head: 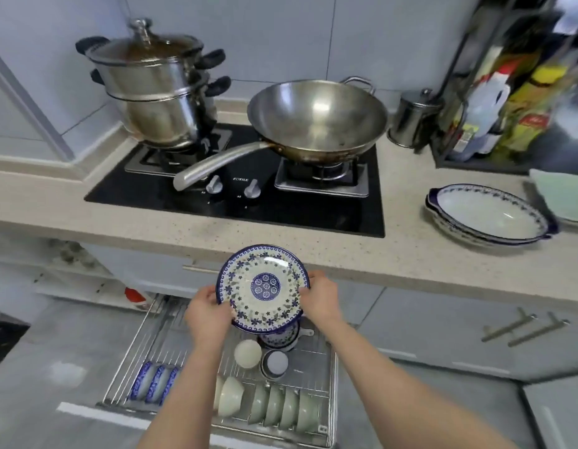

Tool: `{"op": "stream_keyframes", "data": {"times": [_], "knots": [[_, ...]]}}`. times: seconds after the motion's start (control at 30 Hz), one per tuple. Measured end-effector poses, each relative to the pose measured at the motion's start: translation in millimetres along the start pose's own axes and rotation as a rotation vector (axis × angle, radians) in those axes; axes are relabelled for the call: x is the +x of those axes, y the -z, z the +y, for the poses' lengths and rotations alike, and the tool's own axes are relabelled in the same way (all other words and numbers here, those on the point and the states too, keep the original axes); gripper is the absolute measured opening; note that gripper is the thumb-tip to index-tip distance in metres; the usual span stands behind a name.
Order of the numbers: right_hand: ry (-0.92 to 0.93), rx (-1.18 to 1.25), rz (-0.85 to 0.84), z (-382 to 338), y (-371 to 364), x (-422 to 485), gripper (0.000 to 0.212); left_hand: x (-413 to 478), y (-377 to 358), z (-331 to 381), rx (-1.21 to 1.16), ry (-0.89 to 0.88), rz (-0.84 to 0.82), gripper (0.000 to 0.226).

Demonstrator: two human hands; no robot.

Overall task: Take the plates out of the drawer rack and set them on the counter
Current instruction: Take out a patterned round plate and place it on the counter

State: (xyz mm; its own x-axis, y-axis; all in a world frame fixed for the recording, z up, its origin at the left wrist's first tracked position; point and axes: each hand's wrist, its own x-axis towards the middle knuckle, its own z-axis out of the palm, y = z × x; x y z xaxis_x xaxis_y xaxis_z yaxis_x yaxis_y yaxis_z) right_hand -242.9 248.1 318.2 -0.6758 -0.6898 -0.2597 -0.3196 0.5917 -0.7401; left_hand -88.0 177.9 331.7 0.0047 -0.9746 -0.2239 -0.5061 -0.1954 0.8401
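Note:
A round plate with blue flowers and a blue centre is held up above the open drawer rack, just below the counter's front edge. My left hand grips its left rim and my right hand grips its right rim. The wire rack below holds several blue-patterned dishes standing at its left, several pale green bowls in a row at the front, and small bowls in the middle. The speckled counter runs across the view above the drawer.
Stacked oval blue-rimmed dishes sit on the counter at the right, next to a pale green plate. A black gas hob carries a steel steamer pot and a wok. A steel canister and a bottle rack stand at the back right.

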Motion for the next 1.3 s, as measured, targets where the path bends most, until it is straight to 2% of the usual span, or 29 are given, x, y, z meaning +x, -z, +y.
{"op": "stream_keyframes", "data": {"times": [0.3,0.6,0.73,0.93,1.07,1.17,1.3], "knots": [[-0.036,0.048,0.269,27.9,126.8,37.4,0.029,-22.8,-93.8,100.8,-0.094,-0.119,-0.188,0.032],[-0.076,-0.045,0.490,93.4,290.2,87.6,0.025,-75.1,-239.9,208.9,-0.093,-0.243,-0.307,0.029],[-0.092,-0.146,0.541,125.9,372.7,115.9,0.027,-105.5,-315.4,255.1,-0.097,-0.288,-0.357,0.029],[-0.133,-0.263,0.559,179.9,466.2,154.2,0.026,-150.4,-411.3,312.6,0.029,-0.328,-0.471,0.021],[-0.211,-0.244,0.580,222.6,506.8,179.8,0.027,-173.4,-465.6,334.8,0.092,-0.287,-0.552,0.013],[-0.256,-0.249,0.571,251.9,526.6,196.3,0.026,-185.0,-503.9,340.8,0.093,-0.238,-0.593,0.023],[-0.287,-0.267,0.564,282.3,539.7,213.0,0.025,-193.8,-543.3,340.9,0.144,-0.226,-0.621,0.023]]}}
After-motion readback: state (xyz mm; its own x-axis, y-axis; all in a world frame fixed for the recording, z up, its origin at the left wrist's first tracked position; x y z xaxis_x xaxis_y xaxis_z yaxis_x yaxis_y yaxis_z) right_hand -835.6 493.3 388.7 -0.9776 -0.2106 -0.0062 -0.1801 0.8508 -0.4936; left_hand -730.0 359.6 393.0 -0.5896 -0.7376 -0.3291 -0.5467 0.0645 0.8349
